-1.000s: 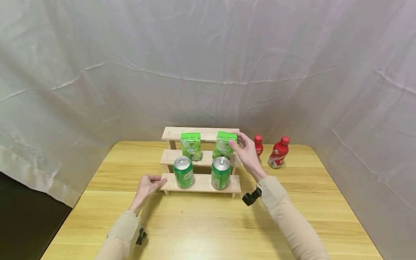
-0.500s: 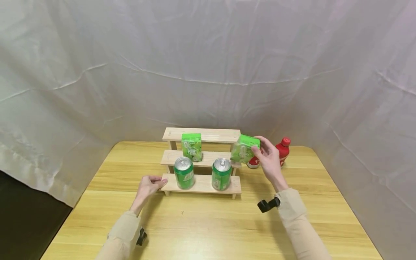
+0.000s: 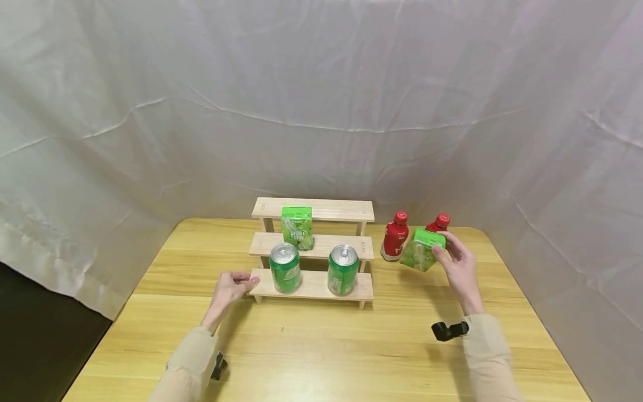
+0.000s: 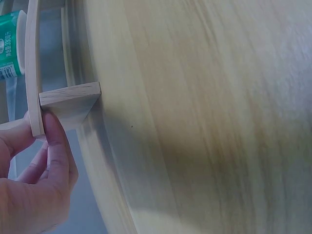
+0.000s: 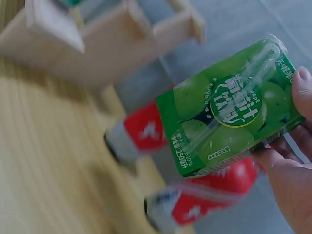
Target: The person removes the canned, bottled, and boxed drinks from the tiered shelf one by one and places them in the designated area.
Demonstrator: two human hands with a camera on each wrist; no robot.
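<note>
My right hand (image 3: 461, 273) holds a green juice box (image 5: 229, 105) with a grape picture and a straw on its front. The box is tilted and hangs above the table, in front of two red bottles. At the left end of a three-step wooden rack (image 3: 313, 285), my left hand (image 3: 230, 290) pinches the lowest board between thumb and fingers, as the left wrist view also shows. Two green cans, one on the left (image 3: 284, 271) and one on the right (image 3: 343, 273), stand on that board. A second juice box (image 3: 297, 229) stands on the middle step.
One red bottle (image 3: 395, 237) stands right of the rack; another red bottle (image 3: 439, 223) is partly hidden behind the held box. The wooden table (image 3: 321, 352) runs back to a grey curtain (image 3: 321, 100) that hangs behind and at both sides.
My right hand has lifted the juice box off the rack's middle step and carried it right, in front of the red bottles. My left hand stays on the lowest board.
</note>
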